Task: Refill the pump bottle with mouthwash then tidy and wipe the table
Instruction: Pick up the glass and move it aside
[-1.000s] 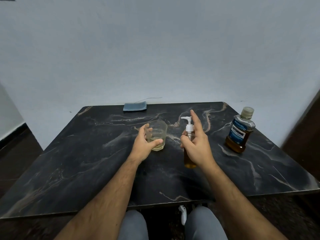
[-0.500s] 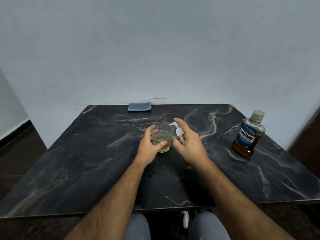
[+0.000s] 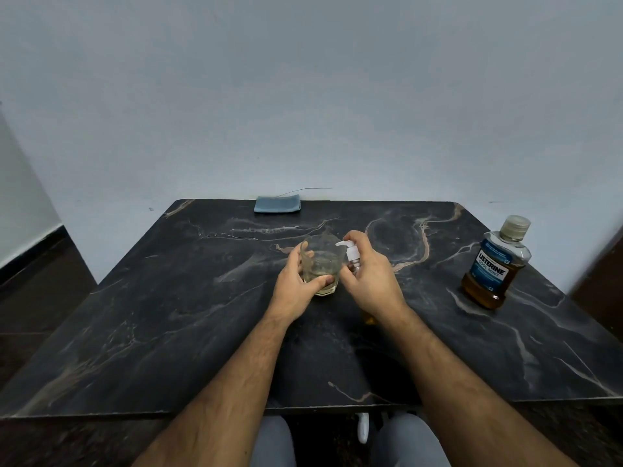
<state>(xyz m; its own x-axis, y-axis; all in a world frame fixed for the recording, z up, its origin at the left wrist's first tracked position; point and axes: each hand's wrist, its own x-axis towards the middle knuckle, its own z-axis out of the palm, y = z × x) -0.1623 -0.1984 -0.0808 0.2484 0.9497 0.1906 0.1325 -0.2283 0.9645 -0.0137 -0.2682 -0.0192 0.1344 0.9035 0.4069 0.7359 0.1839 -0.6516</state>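
Head view: a clear drinking glass (image 3: 319, 264) with a little pale liquid is gripped by the left hand (image 3: 296, 289) at the centre of the dark marbled table (image 3: 168, 315). Beside it, touching, a white-topped pump bottle (image 3: 350, 254) is clasped by the right hand (image 3: 371, 281), forefinger on the pump. An amber mouthwash bottle (image 3: 494, 264) stands well apart at the right edge; a folded blue cloth (image 3: 277, 203) lies at the far edge.

Hands (image 3: 337, 281) round glass (image 3: 320, 264) and pump bottle (image 3: 350, 252) on table (image 3: 168, 315)

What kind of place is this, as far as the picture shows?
Probably a plain room in a home, though that is uncertain: a dark marble-patterned table against a bare white wall, with a mouthwash bottle, a drinking glass and a folded blue cloth on it.
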